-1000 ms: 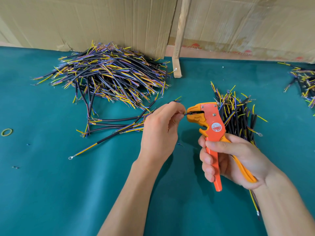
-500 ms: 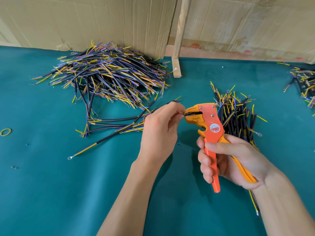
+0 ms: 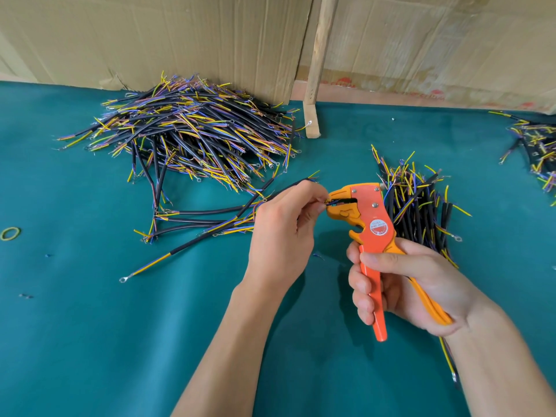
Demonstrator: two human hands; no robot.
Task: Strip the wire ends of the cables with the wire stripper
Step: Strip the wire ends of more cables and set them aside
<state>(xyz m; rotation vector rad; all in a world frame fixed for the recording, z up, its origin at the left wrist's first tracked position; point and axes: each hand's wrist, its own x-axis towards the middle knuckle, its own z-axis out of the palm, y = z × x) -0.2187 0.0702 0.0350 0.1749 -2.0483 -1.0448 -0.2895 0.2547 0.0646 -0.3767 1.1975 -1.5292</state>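
The left hand (image 3: 282, 236) is pinching a cable (image 3: 288, 188), feeding its end into the wire stripper (image 3: 365, 224); the right hand (image 3: 403, 284) is gripping the handles, probably squeezing next.

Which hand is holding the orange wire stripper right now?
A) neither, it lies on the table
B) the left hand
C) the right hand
C: the right hand grips the wire stripper by its handles, while the left hand pinches a wire end at its nose.
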